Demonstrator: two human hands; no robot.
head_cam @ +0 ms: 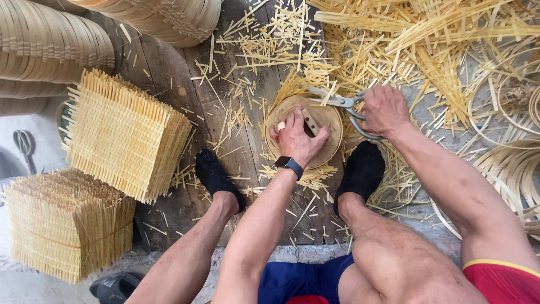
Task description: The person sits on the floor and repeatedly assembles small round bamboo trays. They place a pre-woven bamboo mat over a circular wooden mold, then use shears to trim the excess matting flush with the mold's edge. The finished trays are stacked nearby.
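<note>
here left hand presses round woven disc — right hand grips scissors.

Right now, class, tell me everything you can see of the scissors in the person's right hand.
The scissors look like bare grey metal, with long looped handles and short pointed blades. The right hand has its grip through the loops. The blades point left, slightly parted, at the rim of the round woven bamboo disc, which the left hand presses down.
</note>
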